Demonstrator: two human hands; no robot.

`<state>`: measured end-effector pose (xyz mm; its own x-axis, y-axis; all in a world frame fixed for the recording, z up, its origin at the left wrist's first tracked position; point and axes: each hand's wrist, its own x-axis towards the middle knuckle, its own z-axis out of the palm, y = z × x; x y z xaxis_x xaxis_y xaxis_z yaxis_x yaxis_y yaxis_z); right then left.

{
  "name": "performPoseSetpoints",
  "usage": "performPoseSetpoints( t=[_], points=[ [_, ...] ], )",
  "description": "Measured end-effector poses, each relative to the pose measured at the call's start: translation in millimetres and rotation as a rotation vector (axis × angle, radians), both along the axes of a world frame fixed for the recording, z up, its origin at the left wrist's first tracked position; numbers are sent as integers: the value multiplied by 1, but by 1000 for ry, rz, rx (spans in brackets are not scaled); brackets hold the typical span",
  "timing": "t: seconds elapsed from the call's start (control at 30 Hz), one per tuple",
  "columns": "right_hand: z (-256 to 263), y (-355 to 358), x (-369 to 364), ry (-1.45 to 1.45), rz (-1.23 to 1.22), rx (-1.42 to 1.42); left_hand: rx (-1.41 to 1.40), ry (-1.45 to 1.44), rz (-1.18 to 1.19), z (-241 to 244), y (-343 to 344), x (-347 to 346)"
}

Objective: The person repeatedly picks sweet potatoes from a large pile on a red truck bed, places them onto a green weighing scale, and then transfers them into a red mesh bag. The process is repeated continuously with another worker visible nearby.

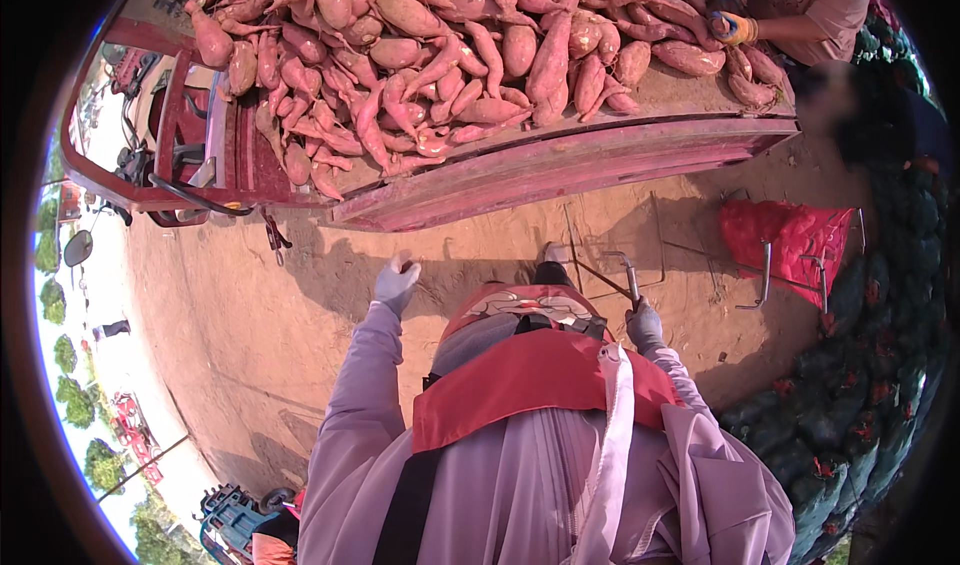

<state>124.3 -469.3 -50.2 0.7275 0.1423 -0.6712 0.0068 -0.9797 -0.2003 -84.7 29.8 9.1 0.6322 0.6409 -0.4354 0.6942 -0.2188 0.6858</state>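
My left hand (pixel 396 283), in a light glove, is raised over the dirt ground with its fingers partly bent and nothing visible in it. My right hand (pixel 645 323), gloved too, grips one bent metal handle of a wire frame (pixel 632 276) that stands on the ground beside my foot. Beyond both hands lies a large heap of pink sweet potatoes (pixel 450 69) on the bed of a red cargo vehicle, its side panel (pixel 555 163) folded down towards me.
A red mesh bag (pixel 780 238) hangs on another metal frame at right. Stacked dark green filled bags (pixel 840 415) line the right side. A person with gloved hands (pixel 733 28) is at the heap's far right. The vehicle's red rail (pixel 180 197) juts out at left.
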Motion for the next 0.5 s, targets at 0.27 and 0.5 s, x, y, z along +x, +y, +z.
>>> performPoseSetpoints(
  t=[0.27, 0.5],
  points=[
    [100, 168, 123, -234, 378, 276, 688, -308, -125, 87, 92, 274],
    [89, 411, 164, 517, -800, 936, 738, 98, -454, 65, 142, 371]
  ],
)
